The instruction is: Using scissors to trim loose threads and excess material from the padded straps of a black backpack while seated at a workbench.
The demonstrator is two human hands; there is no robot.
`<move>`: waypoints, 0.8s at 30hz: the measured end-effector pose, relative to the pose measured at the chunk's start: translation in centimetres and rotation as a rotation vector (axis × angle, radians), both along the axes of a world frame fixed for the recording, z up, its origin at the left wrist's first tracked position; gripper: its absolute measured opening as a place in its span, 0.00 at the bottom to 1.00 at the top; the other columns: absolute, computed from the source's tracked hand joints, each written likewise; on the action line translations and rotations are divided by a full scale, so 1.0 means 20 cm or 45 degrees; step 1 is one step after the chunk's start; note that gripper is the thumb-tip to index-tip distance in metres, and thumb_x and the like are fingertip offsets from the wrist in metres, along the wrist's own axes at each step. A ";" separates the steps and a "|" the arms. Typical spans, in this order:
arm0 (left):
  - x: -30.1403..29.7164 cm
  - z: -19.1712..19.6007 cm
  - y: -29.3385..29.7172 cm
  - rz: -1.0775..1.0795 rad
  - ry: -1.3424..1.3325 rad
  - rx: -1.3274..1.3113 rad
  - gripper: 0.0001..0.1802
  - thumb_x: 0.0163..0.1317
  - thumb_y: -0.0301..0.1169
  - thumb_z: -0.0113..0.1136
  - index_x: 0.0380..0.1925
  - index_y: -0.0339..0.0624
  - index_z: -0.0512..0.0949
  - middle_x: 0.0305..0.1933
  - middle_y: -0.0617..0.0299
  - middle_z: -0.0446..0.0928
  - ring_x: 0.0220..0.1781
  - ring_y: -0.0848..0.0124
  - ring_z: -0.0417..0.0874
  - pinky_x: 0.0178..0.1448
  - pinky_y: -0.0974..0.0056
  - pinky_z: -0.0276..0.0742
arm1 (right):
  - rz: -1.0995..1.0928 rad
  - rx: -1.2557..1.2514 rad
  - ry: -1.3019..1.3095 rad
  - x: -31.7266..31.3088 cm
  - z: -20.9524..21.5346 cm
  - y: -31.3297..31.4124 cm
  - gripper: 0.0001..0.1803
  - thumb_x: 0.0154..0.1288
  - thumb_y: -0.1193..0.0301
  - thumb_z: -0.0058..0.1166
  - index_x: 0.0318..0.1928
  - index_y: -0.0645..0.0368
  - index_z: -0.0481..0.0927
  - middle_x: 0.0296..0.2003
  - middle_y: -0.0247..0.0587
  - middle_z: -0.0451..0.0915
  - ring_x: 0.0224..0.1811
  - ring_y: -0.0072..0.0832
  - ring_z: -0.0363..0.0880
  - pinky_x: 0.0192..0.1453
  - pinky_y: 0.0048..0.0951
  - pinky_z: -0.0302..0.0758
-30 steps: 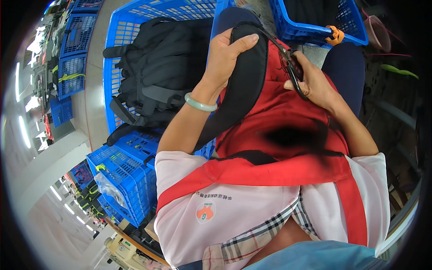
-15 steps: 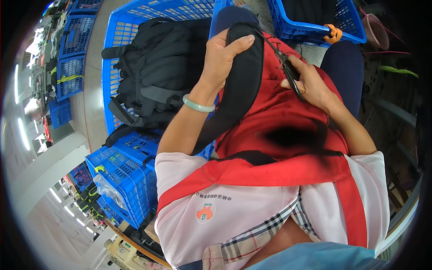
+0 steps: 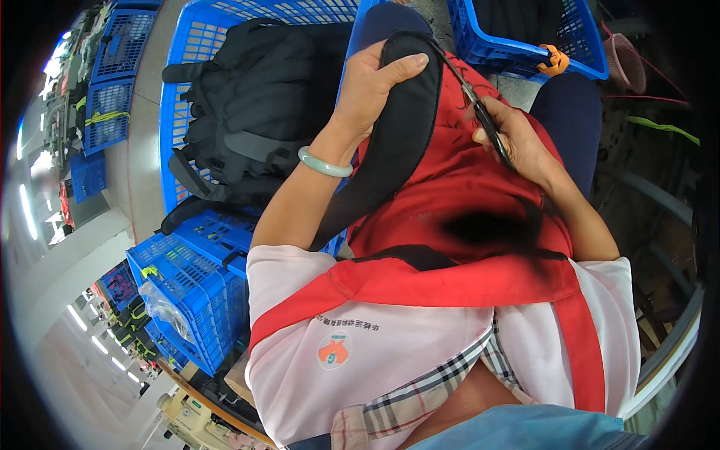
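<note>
My left hand [image 3: 365, 97] grips the curved end of a black padded strap [image 3: 409, 124], thumb flat on top and fingers behind it. From there the strap hangs down past my left forearm, over my lap. In my right hand [image 3: 519, 139] is a pair of scissors [image 3: 487, 120] with black handles. Their blades run up along the strap's right edge near its tip; whether they touch it I cannot tell. Under both hands lies my red apron [image 3: 450, 187], dotted with dark thread scraps toward its far end.
A blue crate [image 3: 174, 127] heaped with black straps [image 3: 262, 97] stands to my left. Nearer are more blue crates [image 3: 217, 289]. At the far right is another blue crate [image 3: 517, 56] with an orange tie [image 3: 553, 60], beside a pink basket [image 3: 625, 66].
The scissors and my right hand have shifted slightly down, and the blades look more closed along the strap edge. My left hand keeps its hold. The whole view has shifted a little.
</note>
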State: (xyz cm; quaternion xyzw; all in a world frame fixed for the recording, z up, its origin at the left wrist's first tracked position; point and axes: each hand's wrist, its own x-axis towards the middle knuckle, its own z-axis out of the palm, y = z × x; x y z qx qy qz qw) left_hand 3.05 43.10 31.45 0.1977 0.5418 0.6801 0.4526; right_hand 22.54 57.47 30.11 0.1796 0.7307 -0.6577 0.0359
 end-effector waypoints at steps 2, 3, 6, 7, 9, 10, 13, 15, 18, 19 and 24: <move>0.02 0.00 0.01 -0.066 -0.007 0.030 0.09 0.60 0.29 0.65 0.39 0.36 0.81 0.33 0.65 0.81 0.32 0.79 0.81 0.37 0.75 0.78 | 0.037 0.062 0.004 0.00 -0.02 0.03 0.22 0.62 0.53 0.62 0.39 0.59 0.72 0.25 0.25 0.65 0.24 0.14 0.62 0.26 0.18 0.61; 0.03 0.00 0.01 -0.068 -0.014 0.034 0.09 0.60 0.29 0.65 0.39 0.36 0.81 0.33 0.65 0.81 0.32 0.79 0.81 0.37 0.75 0.78 | 0.067 0.120 0.013 0.01 -0.02 0.05 0.23 0.61 0.53 0.61 0.44 0.59 0.73 0.24 0.24 0.68 0.20 0.12 0.65 0.21 0.15 0.61; 0.03 -0.01 -0.01 -0.090 -0.046 0.015 0.10 0.60 0.28 0.65 0.40 0.36 0.81 0.34 0.66 0.81 0.33 0.80 0.80 0.37 0.75 0.77 | 0.089 -0.070 -0.129 0.02 0.00 0.07 0.27 0.60 0.51 0.62 0.45 0.60 0.73 0.24 0.24 0.67 0.21 0.11 0.62 0.24 0.15 0.60; 0.03 -0.01 -0.02 -0.097 -0.057 0.000 0.10 0.60 0.28 0.65 0.40 0.36 0.81 0.34 0.66 0.81 0.33 0.80 0.80 0.38 0.75 0.77 | 0.094 -0.070 -0.135 0.03 0.01 0.07 0.27 0.60 0.51 0.62 0.45 0.60 0.73 0.24 0.24 0.67 0.21 0.11 0.62 0.24 0.15 0.60; 0.05 -0.02 -0.02 -0.108 -0.074 -0.012 0.11 0.60 0.28 0.65 0.41 0.36 0.81 0.35 0.66 0.81 0.33 0.80 0.80 0.38 0.75 0.77 | 0.126 -0.095 -0.095 0.05 0.01 0.08 0.23 0.62 0.51 0.61 0.37 0.60 0.72 0.24 0.25 0.58 0.26 0.18 0.55 0.30 0.22 0.57; 0.06 -0.02 -0.02 -0.141 -0.051 -0.017 0.11 0.60 0.28 0.66 0.41 0.35 0.81 0.35 0.66 0.81 0.34 0.79 0.81 0.39 0.74 0.78 | 0.126 -0.094 -0.101 0.06 0.01 0.09 0.23 0.62 0.51 0.61 0.37 0.60 0.72 0.24 0.25 0.58 0.26 0.18 0.55 0.30 0.22 0.57; 0.08 -0.03 -0.01 -0.204 -0.044 -0.018 0.12 0.59 0.28 0.66 0.42 0.34 0.81 0.36 0.65 0.82 0.34 0.79 0.81 0.39 0.74 0.78 | 0.182 0.093 -0.078 0.08 0.04 0.13 0.26 0.60 0.49 0.63 0.37 0.60 0.72 0.24 0.25 0.59 0.26 0.16 0.58 0.28 0.21 0.57; 0.10 -0.04 -0.01 -0.219 0.020 -0.020 0.13 0.59 0.28 0.66 0.42 0.34 0.81 0.36 0.65 0.81 0.34 0.79 0.81 0.40 0.74 0.78 | 0.195 0.023 -0.183 0.09 0.09 0.15 0.26 0.60 0.49 0.63 0.37 0.60 0.72 0.24 0.26 0.58 0.26 0.17 0.57 0.29 0.21 0.57; 0.12 -0.07 -0.01 -0.257 0.006 -0.039 0.13 0.59 0.28 0.66 0.43 0.34 0.81 0.35 0.65 0.81 0.34 0.78 0.81 0.39 0.74 0.78 | 0.203 -0.023 -0.312 0.12 0.08 0.17 0.32 0.56 0.44 0.63 0.44 0.61 0.74 0.24 0.23 0.62 0.25 0.13 0.58 0.29 0.17 0.56; 0.12 -0.07 -0.01 -0.260 0.001 -0.039 0.13 0.59 0.28 0.66 0.43 0.34 0.81 0.35 0.65 0.81 0.34 0.78 0.81 0.39 0.74 0.78 | 0.228 0.072 -0.229 0.14 0.07 0.19 0.31 0.57 0.46 0.63 0.45 0.61 0.74 0.24 0.23 0.61 0.25 0.13 0.58 0.29 0.18 0.56; 0.15 -0.05 0.01 -0.302 -0.110 -0.117 0.13 0.59 0.29 0.66 0.43 0.34 0.81 0.34 0.65 0.81 0.33 0.79 0.81 0.38 0.74 0.78 | 0.309 0.327 -0.158 0.20 0.04 0.23 0.31 0.57 0.49 0.64 0.47 0.63 0.73 0.25 0.24 0.59 0.26 0.16 0.56 0.29 0.20 0.56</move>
